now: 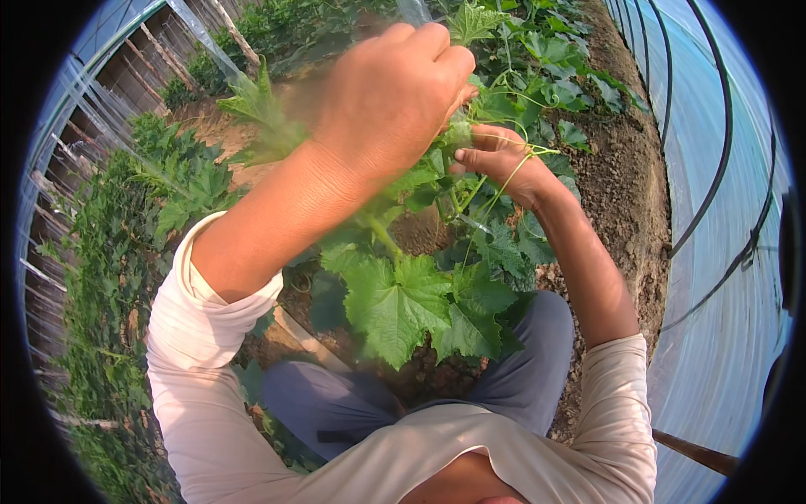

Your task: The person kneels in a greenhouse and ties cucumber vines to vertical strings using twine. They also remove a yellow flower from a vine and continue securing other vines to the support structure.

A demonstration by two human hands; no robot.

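Observation:
My left hand (pixel 400 88), large and partly blurred, is raised over the top of a green climbing vine, its fingers curled; its own palm side is hidden, so what it grips cannot be told. Just below and to the right, my right hand (pixel 497 157) has its thumb and fingers around the vine's stem, near a bit of clear plastic strip. Thin curly tendrils (pixel 517 165) lie across the right wrist. Broad lobed leaves (pixel 403 305) of the vine spread below both hands, over my bent legs.
Leafy plants (pixel 107 252) and wooden stakes (pixel 165 53) line the left side. Clear plastic strips (pixel 204 38) run down at the upper left. On the right, bare soil (pixel 620 164) borders a plastic greenhouse film (pixel 711 264) with dark curved hoops (pixel 724 120). A pale wooden strip (pixel 308 340) lies by my left knee.

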